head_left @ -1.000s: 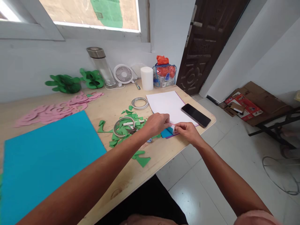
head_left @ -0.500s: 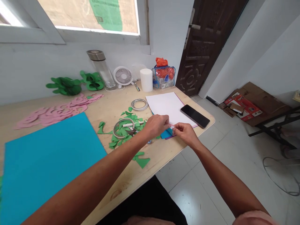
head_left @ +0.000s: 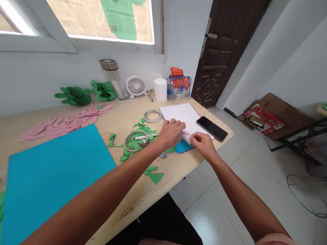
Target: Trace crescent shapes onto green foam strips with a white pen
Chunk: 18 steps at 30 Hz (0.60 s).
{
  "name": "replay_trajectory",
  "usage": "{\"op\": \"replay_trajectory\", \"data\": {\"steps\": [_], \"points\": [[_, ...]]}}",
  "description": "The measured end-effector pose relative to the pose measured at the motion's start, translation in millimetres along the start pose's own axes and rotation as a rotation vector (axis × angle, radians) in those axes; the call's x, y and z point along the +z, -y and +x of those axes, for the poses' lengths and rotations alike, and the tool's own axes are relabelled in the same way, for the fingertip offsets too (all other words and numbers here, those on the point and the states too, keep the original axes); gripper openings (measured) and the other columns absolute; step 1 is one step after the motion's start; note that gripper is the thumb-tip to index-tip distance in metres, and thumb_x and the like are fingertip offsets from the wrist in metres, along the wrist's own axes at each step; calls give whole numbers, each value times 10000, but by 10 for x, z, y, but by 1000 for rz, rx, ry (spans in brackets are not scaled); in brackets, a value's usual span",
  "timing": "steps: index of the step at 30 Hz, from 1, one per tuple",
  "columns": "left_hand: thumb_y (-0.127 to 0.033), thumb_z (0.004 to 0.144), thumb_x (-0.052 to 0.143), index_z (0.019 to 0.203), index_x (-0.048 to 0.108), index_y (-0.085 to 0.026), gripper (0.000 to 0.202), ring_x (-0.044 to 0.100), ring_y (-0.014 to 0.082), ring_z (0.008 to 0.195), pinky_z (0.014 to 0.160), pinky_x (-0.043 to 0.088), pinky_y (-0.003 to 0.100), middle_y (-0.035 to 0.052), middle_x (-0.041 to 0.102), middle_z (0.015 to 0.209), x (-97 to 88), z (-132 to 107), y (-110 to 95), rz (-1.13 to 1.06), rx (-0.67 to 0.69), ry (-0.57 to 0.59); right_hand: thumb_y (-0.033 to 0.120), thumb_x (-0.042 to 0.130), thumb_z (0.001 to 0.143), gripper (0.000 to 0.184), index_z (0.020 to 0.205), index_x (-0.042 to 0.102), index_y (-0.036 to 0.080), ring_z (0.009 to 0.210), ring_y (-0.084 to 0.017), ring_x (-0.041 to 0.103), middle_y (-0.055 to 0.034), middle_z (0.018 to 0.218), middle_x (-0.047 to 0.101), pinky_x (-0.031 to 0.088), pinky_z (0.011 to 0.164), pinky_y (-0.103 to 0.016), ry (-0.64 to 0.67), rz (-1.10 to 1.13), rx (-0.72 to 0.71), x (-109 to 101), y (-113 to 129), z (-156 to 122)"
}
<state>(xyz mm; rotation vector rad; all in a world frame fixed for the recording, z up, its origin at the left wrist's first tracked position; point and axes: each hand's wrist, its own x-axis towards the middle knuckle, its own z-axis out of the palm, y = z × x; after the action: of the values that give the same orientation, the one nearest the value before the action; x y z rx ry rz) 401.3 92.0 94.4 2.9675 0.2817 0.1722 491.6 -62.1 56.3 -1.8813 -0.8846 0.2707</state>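
Far to the left of the white sheet (head_left: 182, 114), a large blue sheet (head_left: 51, 177) lies flat on the wooden surface (head_left: 122, 119), with pink cut-outs (head_left: 61, 122) beyond it. Nearer the white sheet, also on its left, green scraps (head_left: 141, 131) are heaped around a tape ring (head_left: 132, 139). A second tape ring (head_left: 152, 115) lies just beside the white sheet's left edge.

The left hand (head_left: 171, 132) reaches over the scraps to the white sheet's near corner, with thumb and forefinger pinched on that corner, which is lifted off the surface. A pink edge shows under the raised corner. A smaller blue piece (head_left: 182, 147) sticks out from beneath the white sheet at its near edge.

The right hand (head_left: 201, 144) meets the same corner from the right, its fingertips closed on the paper, close against the left hand's fingers. A black phone (head_left: 212, 124) lies along the white sheet's right edge, overlapping it, its screen dark.
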Motion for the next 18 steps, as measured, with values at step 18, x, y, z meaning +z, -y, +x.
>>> {"op": "replay_trajectory", "data": {"steps": [18], "points": [[-195,884,585,1027,648,-181,157,670,249,1047,967,397,415,68,744,1058,-119,258,102,36,113,77,213,610,892,164,1036,673,166,977,-289,617,-141,1087,709,442,792,-384,10,-902,-397,512,130,-445]]}}
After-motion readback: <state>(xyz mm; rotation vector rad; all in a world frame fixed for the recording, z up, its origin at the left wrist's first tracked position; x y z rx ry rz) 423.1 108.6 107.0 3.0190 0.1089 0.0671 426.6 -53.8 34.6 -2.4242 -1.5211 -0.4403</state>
